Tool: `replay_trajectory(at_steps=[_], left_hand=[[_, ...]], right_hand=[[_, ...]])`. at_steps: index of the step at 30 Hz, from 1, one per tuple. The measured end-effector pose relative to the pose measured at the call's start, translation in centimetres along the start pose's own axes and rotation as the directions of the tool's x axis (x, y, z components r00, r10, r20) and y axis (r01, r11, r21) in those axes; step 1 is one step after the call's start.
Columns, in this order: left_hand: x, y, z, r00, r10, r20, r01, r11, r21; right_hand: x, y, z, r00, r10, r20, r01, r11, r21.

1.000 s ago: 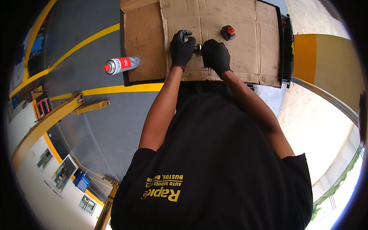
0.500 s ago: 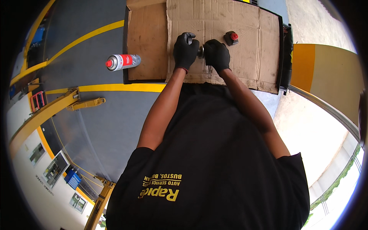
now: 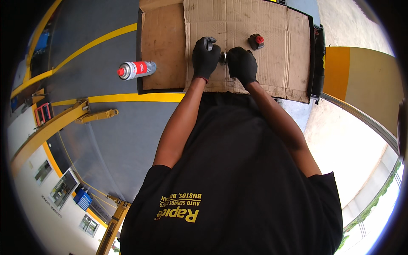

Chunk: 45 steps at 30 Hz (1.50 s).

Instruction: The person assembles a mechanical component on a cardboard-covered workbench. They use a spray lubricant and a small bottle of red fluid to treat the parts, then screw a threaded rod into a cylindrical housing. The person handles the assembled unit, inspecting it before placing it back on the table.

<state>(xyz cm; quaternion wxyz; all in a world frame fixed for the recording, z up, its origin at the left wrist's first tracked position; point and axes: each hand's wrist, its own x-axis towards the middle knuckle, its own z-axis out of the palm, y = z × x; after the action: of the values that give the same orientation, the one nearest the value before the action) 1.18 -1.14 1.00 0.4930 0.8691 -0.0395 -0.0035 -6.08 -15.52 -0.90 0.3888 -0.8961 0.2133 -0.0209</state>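
My left hand [image 3: 205,59] and my right hand [image 3: 243,64], both in black gloves, are close together over the cardboard sheet [image 3: 276,72]. A small round metal part [image 3: 222,58] with a disc-like rim shows between them. The left fingers are closed around its left side. My right hand is closed against its other side, and its fingertips are mostly hidden behind the glove's back. On the cardboard to the right of the hands stands a small dark block-like object with a red top [image 3: 257,41].
A spray can [image 3: 137,70] with a red nozzle stands at the left edge of the cardboard-covered table, appearing tilted outward. The table's dark rim [image 3: 313,55] borders the right side. Yellow lift arms [image 3: 97,116] and floor lines lie to the left.
My right hand has shifted slightly to the right and turned a little at the wrist. The left hand and the metal part stay almost in place.
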Motion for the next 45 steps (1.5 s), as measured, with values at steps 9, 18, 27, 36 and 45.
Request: replay_trajectory(at_steps=[9,18,27,36,45], left_hand=[[-0.5,-0.2,-0.1,1.0,0.023,0.0,-0.023,1.0,0.009],[-0.9,-0.2,-0.3,0.999,0.034,0.006,-0.034,0.999,-0.005],[-1.6,0.1,-0.4,0.998,0.057,-0.003,-0.057,0.998,-0.017],[-2.2,0.0,-0.7,0.985,0.149,-0.083,-0.156,0.983,-0.093],[-4.9,-0.6,-3.3,0.886,0.461,0.041,-0.456,0.854,0.251]], right_hand=[[0.1,-0.9,-0.3,0.995,0.097,-0.035,-0.096,0.995,0.028],[0.2,0.8,0.6,1.0,-0.016,-0.026,0.016,1.0,0.011],[0.4,0.3,0.0,0.996,0.088,-0.031,-0.087,0.995,0.04],[-0.5,-0.7,-0.9,0.99,-0.108,-0.091,0.109,0.994,0.002],[-0.3,1.7,0.0,0.765,-0.641,0.057,0.619,0.709,-0.337]])
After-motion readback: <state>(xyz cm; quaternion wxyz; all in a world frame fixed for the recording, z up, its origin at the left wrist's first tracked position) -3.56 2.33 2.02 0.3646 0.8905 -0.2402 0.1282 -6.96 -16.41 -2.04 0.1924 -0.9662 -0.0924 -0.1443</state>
